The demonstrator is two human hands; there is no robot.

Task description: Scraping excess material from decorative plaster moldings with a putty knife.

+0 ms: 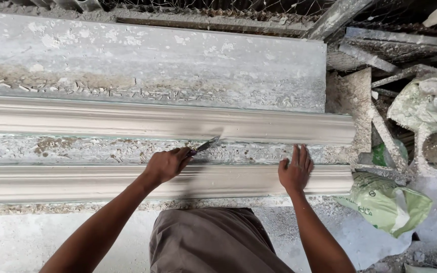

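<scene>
Setting: a dusty plaster workshop is seen from above, with a long casting bench point(127, 50) crusted in white residue and scattered chips.
Work in hand: two long plaster cornice mouldings are laid side by side along the bench, the far moulding point(153, 121) beyond the near moulding point(77, 183).
Left hand: the left hand point(167, 164) is clamped around the handle of a small blade point(206, 145), whose tip is held against the lower edge of the far moulding.
Right hand: the right hand point(295, 169) is laid flat, fingers spread, on top of the near moulding near its end; nothing is gripped.
Progress: both profiles are already cast and shaped; chips are strewn in the strip between them point(77, 146), so trimming is judged partly done, though how much edge is left cannot be told.
Surroundings: a green sack point(388, 202) and crumpled bags point(421, 103) are lying off the bench's end, among rough timber.
</scene>
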